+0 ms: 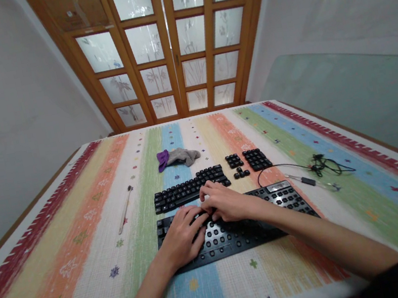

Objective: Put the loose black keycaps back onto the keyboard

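Note:
A black keyboard [234, 242] lies at the table's near side, most of its key posts bare; a few caps sit at its left end. My left hand [183, 236] rests over its left half, fingers stretched to the right. Beside it, at the keyboard's upper edge, my right hand [223, 201] has bent fingers drawn together; whatever is between its fingertips is hidden. Loose black keycaps [179, 193] lie in rows just beyond the keyboard. Farther right are the number-pad keycaps [257, 159], a small block of keycaps [234, 161] and several arrow keycaps [242, 173].
A grey and purple cloth [181, 157] lies beyond the keycaps. To the left is a thin stick with a dark tip [125, 211]. On the right are a coiled cable [321, 166] and a slim tool with a black grip [308, 181]. A striped tablecloth [84, 241] covers the table.

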`<state>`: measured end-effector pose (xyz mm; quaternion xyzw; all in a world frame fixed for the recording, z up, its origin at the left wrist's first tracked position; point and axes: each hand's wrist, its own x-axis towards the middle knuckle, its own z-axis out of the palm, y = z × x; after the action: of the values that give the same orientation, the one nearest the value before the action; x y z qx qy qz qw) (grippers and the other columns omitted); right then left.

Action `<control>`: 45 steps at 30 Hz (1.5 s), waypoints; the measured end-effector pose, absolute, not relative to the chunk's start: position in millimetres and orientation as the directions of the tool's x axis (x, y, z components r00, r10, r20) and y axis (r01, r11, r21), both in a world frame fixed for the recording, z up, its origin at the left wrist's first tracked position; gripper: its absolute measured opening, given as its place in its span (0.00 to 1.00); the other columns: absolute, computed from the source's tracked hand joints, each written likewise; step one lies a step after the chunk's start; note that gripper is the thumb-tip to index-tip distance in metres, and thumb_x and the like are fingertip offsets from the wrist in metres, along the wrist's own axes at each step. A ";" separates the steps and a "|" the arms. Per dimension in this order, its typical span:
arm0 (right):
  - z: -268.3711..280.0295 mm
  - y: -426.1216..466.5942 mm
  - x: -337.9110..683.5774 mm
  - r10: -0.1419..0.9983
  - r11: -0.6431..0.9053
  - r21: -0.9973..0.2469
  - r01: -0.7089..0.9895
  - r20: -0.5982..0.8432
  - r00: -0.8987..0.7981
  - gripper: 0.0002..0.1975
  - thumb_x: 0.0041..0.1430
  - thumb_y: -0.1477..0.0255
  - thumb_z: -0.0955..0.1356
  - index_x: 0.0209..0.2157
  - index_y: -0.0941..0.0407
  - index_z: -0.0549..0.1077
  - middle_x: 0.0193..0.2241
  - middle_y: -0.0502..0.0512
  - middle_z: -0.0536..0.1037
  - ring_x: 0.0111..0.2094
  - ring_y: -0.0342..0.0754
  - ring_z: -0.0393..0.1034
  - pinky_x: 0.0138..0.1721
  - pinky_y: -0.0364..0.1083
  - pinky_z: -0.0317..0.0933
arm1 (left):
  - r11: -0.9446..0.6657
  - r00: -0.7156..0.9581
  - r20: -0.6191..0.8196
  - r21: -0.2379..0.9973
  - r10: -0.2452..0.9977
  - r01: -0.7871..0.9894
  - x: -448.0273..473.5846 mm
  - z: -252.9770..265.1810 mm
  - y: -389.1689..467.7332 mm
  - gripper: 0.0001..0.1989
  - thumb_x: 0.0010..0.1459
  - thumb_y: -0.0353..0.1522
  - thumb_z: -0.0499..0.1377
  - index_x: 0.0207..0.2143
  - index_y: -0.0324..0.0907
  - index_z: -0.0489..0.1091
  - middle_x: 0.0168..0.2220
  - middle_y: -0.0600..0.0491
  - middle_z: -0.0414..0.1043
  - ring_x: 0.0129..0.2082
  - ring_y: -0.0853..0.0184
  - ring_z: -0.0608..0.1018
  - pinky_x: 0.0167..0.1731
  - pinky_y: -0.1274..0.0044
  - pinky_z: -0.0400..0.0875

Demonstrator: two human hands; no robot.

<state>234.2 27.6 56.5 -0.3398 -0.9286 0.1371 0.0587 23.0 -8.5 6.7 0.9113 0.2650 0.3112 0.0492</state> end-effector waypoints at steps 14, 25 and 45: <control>63.0 38.9 221.6 0.776 0.596 -0.147 0.790 -0.148 -0.613 0.28 0.43 0.65 0.81 0.44 0.57 0.72 0.48 0.64 0.68 0.49 0.60 0.61 0.45 0.54 0.61 | -0.871 0.714 0.505 0.205 0.485 0.446 19.5 3.5 -7.1 0.20 0.63 0.25 0.53 0.56 0.45 0.70 0.55 0.44 0.69 0.54 0.55 0.70 0.53 0.57 0.70; 75.8 44.6 206.9 0.733 0.670 0.031 0.742 -0.186 -0.654 0.30 0.38 0.67 0.82 0.45 0.59 0.76 0.48 0.67 0.71 0.51 0.63 0.63 0.48 0.56 0.63 | -0.864 0.710 0.497 0.217 0.499 0.455 20.5 4.8 -6.9 0.19 0.63 0.25 0.54 0.54 0.46 0.71 0.55 0.45 0.69 0.54 0.54 0.69 0.53 0.57 0.70; 68.0 28.4 213.3 0.797 0.604 0.139 0.785 -0.102 -0.596 0.29 0.46 0.61 0.79 0.47 0.60 0.76 0.50 0.68 0.72 0.53 0.63 0.63 0.50 0.55 0.61 | -0.866 0.725 0.482 0.191 0.493 0.462 21.6 1.6 -7.4 0.19 0.62 0.24 0.53 0.53 0.43 0.72 0.55 0.44 0.69 0.55 0.53 0.68 0.54 0.55 0.68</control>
<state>213.3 28.4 68.0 -0.4431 -0.8923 -0.0398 -0.0771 21.6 -7.4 1.6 0.9281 0.2571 0.2676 0.0286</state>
